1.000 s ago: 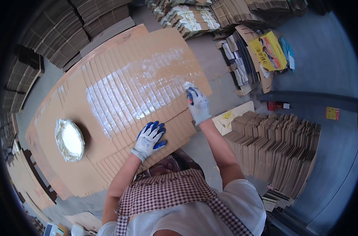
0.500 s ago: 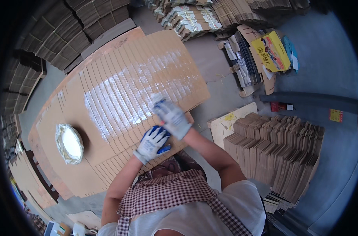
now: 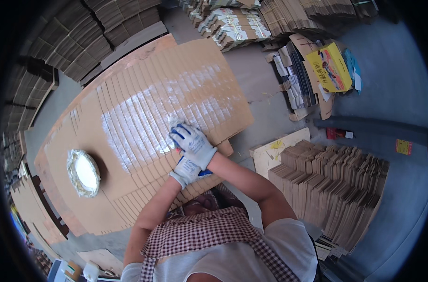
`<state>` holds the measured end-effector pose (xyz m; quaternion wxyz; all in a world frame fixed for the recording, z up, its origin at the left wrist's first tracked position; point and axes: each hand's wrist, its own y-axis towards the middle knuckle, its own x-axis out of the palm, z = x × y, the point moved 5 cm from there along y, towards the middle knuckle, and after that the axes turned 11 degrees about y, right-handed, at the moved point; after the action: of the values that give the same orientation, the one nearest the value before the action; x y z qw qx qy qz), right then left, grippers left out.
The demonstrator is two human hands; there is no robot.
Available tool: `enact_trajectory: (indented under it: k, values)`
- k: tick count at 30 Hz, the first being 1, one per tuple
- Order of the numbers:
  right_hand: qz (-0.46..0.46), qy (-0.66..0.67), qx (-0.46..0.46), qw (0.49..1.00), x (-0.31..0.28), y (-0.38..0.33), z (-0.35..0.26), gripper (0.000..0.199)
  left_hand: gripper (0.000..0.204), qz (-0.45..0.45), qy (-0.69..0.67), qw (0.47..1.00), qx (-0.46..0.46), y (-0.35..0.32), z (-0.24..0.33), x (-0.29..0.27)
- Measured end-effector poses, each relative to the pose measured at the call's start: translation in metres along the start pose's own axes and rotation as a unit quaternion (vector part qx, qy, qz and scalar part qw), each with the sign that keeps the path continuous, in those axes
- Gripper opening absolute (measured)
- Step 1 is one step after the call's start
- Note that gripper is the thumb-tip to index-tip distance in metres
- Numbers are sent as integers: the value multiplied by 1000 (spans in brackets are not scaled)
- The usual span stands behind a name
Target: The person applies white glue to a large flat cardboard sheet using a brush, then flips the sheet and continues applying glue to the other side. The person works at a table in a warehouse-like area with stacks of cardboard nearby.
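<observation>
My right hand [image 3: 193, 143], in a white and blue glove, is closed round what looks like a paste brush [image 3: 175, 121]. Its white-coated end pokes out past my fingers onto the cardboard sheets [image 3: 176, 61], and most of it is hidden in my grip. The sheets overlap in narrow steps, with white wet paste [image 3: 139, 117] smeared across their middle. Under my right wrist, my gloved left hand [image 3: 186, 170] rests on the near edge of the sheets. Its thumb shows apart; the right hand covers most of its fingers. A plastic-lined bowl of white paste [image 3: 85, 173] stands on the cardboard at left.
Stacked cardboard pieces [image 3: 326, 188] stand on a pallet at right. Tied cardboard bundles [image 3: 59, 37] line the far left, with more bundles [image 3: 237, 28] at the back. A yellow box [image 3: 329, 68] lies on a pile at far right. A dark beam [image 3: 373, 127] crosses the floor there.
My right hand has come down and left with the brush, and now overlaps my left hand. My left hand has shifted slightly right and nearer. The paste looks more spread out.
</observation>
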<state>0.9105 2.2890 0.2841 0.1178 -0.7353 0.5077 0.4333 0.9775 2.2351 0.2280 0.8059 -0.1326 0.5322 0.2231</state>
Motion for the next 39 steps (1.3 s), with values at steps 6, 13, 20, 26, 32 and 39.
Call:
enact_trajectory:
  k: [6, 13, 20, 26, 32, 39]
  values:
    - [127, -117, 191, 966, -50, 12, 97, 32, 66, 29, 7, 999, 19, 2, 2, -11]
    - [24, -72, 39, 996, 1, 24, 24, 26, 57, 1, -17, 1000, 13, 1, 0, -13]
    - [83, -52, 225, 969, -49, 32, 94, 34, 62, 51, 18, 998, 20, 1, 0, -13]
    - [44, -64, 238, 968, -50, 27, 111, 25, 61, 13, 14, 1000, 19, 4, 3, -15]
    - [156, -67, 236, 957, -91, 26, 147, 26, 63, 22, 26, 999, 18, 5, 3, -18]
    - [189, -46, 337, 921, -120, 11, 181, 36, 63, 8, 22, 1000, 19, 6, 3, -21]
